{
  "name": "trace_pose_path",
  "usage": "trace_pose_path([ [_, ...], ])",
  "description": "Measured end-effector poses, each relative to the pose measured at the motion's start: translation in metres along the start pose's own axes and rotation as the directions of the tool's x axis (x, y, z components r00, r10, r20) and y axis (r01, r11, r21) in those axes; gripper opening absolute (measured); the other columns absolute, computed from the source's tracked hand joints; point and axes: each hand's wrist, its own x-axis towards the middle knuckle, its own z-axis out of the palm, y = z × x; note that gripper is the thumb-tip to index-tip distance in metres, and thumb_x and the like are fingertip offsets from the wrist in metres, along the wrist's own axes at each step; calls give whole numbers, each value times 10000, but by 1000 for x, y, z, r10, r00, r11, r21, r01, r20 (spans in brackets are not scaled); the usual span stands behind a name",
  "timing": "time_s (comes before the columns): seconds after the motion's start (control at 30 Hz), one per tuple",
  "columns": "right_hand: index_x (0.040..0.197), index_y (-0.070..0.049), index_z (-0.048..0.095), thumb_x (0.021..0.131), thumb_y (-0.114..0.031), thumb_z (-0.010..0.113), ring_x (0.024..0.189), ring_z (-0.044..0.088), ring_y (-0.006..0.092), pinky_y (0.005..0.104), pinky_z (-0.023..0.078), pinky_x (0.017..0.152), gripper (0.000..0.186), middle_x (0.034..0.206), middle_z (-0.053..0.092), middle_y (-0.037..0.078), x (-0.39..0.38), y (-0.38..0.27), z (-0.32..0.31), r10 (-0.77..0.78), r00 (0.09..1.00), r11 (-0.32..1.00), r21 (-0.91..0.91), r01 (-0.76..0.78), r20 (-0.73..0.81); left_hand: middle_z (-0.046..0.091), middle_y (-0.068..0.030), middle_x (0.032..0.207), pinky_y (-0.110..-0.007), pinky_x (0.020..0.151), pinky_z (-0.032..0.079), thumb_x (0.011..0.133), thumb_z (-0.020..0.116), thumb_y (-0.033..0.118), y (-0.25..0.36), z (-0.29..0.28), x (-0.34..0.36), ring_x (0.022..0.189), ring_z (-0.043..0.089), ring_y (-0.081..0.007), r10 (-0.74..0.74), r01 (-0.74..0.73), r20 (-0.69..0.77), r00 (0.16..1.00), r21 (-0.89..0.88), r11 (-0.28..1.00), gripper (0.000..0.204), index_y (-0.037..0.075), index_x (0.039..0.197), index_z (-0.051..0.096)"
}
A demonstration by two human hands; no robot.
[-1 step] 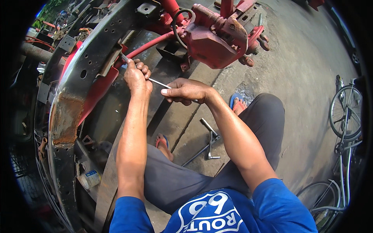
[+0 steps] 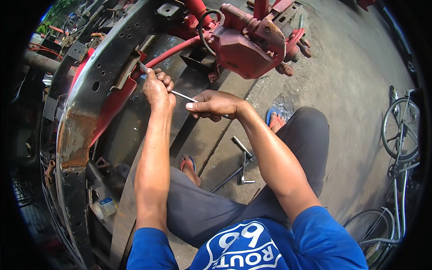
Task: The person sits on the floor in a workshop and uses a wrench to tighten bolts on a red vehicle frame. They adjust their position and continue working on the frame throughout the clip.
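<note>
My left hand [image 2: 157,90] is closed around the head of a slim silver socket wrench [image 2: 182,95], beside the black frame rail [image 2: 101,60]. A short grey end of the tool pokes out past the fingers toward a bracket on the rail; its contact there is too small to make out. My right hand [image 2: 217,105] grips the other end of the bar, thumb laid along it. Just beyond my hands runs a red rod [image 2: 173,51], leading to a red axle housing [image 2: 245,51].
On the concrete between my feet lie several metal wrenches [image 2: 245,159]. A small tin [image 2: 105,208] stands by the rail at lower left. Two bicycles [image 2: 400,130] are at the far right. A rusty patch [image 2: 76,139] marks the near part of the rail.
</note>
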Motion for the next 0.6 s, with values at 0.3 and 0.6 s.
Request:
trace_pose_path([
  [0.3,743,-128,563,887,-493,720,498,374,49,232,298,443,423,601,408,-83,1,11,-21,-76,993,996,50,80,-91,437,6,661,-251,442,307,1075,405,303,-9,15,-4,543,425,-101,40,-38,-53,998,35,999,324,59,884,502],
  [0.6,924,-60,593,974,-418,633,434,372,43,226,297,378,364,607,435,-48,-7,-17,3,-24,994,980,198,1,111,424,20,671,-233,424,274,1075,435,300,28,-3,-7,533,381,-79,-74,73,10,997,91,993,307,44,929,523],
])
